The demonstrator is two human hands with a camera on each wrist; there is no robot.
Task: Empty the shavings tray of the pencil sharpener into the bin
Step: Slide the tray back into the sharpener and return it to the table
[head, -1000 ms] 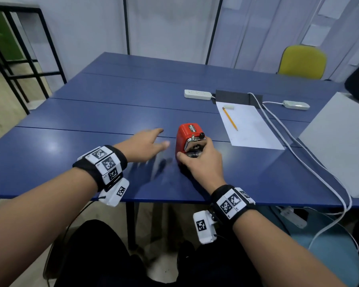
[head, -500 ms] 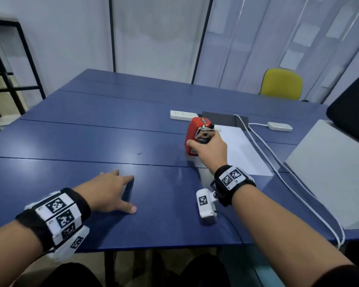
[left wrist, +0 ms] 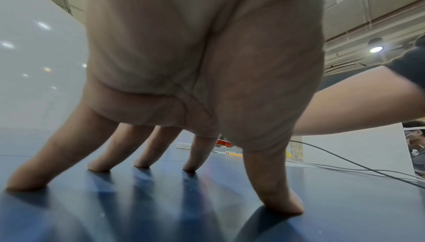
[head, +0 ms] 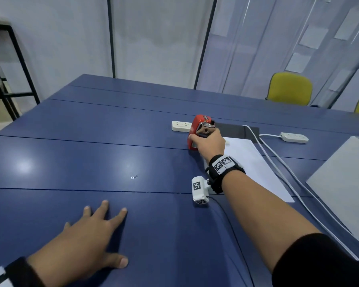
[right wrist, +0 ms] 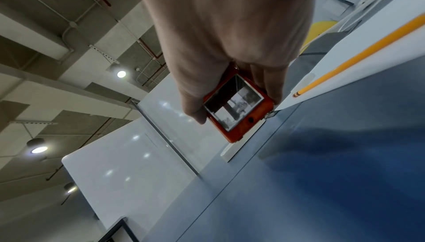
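The red pencil sharpener [head: 196, 129] is far out on the blue table [head: 91, 154], beside a white power strip [head: 180, 125]. My right hand [head: 207, 139] grips it from behind, arm stretched out. In the right wrist view the thumb [right wrist: 193, 107] lies on one side of the sharpener [right wrist: 239, 113] and fingers on the other, with its clear tray window facing the camera. Whether it rests on the table I cannot tell. My left hand [head: 100, 239] lies flat near the front edge with spread fingers [left wrist: 142, 156] touching the tabletop, holding nothing. No bin is in view.
A white sheet of paper [head: 255, 162] with a yellow pencil [right wrist: 358, 58] lies right of the sharpener. White cables [head: 278, 162] and a second power strip [head: 294, 137] run along the right. A grey board [head: 344, 183] covers the right edge. Yellow chairs [head: 289, 89] stand behind.
My right hand has carried the sharpener away from me across the table, up to the power strip. My left hand has drawn back towards the near edge and flattened on the table.
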